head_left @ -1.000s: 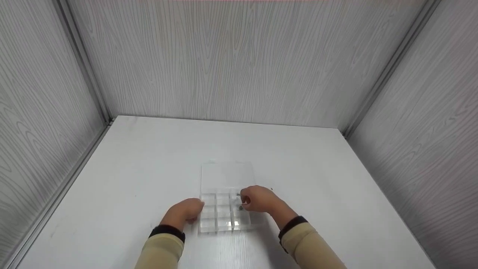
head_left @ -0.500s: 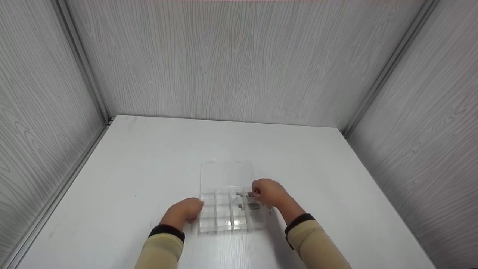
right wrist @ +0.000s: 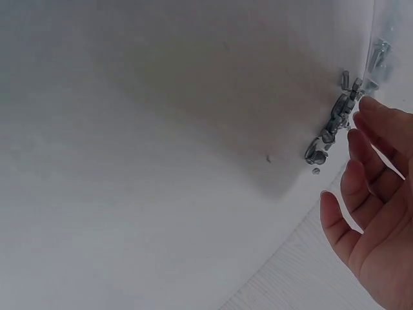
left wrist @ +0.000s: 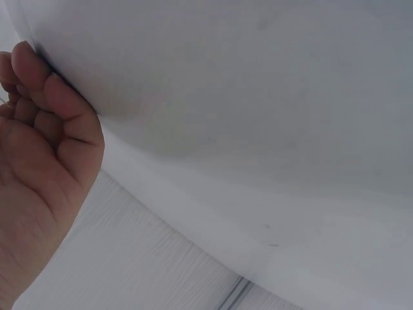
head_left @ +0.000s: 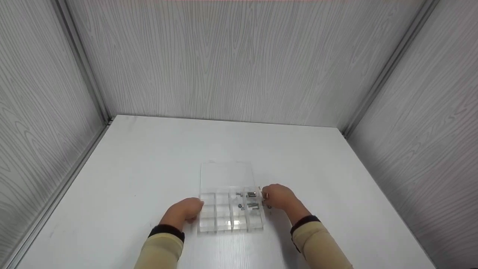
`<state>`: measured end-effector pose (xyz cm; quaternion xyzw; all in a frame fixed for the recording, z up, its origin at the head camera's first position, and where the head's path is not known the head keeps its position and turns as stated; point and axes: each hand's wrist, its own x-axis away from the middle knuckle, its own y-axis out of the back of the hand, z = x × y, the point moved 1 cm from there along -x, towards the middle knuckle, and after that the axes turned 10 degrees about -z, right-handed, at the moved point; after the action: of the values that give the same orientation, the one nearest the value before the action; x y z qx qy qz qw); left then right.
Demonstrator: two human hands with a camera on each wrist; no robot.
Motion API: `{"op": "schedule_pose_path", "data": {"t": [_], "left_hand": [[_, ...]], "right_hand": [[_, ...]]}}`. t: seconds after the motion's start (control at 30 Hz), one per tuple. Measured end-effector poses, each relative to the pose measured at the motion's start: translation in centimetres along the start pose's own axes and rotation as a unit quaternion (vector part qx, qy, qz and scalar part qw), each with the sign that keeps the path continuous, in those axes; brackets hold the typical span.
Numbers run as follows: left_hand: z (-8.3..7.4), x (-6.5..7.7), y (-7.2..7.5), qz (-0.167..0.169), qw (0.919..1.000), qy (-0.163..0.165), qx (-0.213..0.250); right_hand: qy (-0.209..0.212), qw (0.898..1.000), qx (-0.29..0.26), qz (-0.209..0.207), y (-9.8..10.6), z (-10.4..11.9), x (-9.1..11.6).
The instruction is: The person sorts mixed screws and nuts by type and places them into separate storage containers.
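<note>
A clear plastic compartment box (head_left: 223, 211) lies on the white table with its see-through lid (head_left: 226, 175) folded back. My left hand (head_left: 186, 210) holds the box at its left side, thumb at the rim; in the left wrist view its fingers are curled. Small metal screws (head_left: 252, 205) lie in the upper cells of the two right-hand columns. Beside the box's right wall, my right hand (head_left: 280, 196) reaches down with loosely bent fingers. In the right wrist view its thumb and index tips are right at a small pile of loose screws and nuts (right wrist: 333, 123). Nothing shows gripped between them.
The white table (head_left: 157, 149) extends around the box. Grey wood-grain panels (head_left: 224, 59) stand at the back and both sides. A tiny dark speck (right wrist: 268, 158) lies on the tabletop near the loose hardware.
My right hand has moved right, from over the third column across the fourth to outside the box, uncovering the screws in the cells. My left hand has stayed at the box's left side.
</note>
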<state>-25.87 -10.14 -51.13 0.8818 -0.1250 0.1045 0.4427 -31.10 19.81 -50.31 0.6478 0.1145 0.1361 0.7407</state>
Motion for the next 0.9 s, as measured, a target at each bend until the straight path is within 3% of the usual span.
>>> {"op": "schedule_pose_path", "data": {"t": [0.23, 0.47, 0.6, 0.77, 0.9], "left_hand": [[0.0, 0.0, 0.0, 0.002, 0.9999, 0.012, 0.009], [-0.3, 0.3, 0.2, -0.002, 0.9999, -0.009, -0.006], [-0.4, 0.6, 0.3, -0.003, 1.0, 0.007, 0.004], [-0.4, 0.6, 0.4, -0.006, 1.0, 0.007, 0.004], [-0.3, 0.5, 0.4, -0.006, 1.0, 0.0, 0.004]], "right_hand": [[-0.002, 1.0, 0.004, 0.004, -0.2, 0.1, 0.3], [-0.002, 1.0, 0.021, 0.009, -0.1, 0.4, 0.5], [-0.009, 1.0, 0.022, 0.01, 0.0, 0.3, 0.6], [-0.016, 1.0, 0.008, 0.006, 0.7, 0.3, 0.5], [0.004, 1.0, 0.009, -0.009, 1.7, 0.6, 0.2]]}}
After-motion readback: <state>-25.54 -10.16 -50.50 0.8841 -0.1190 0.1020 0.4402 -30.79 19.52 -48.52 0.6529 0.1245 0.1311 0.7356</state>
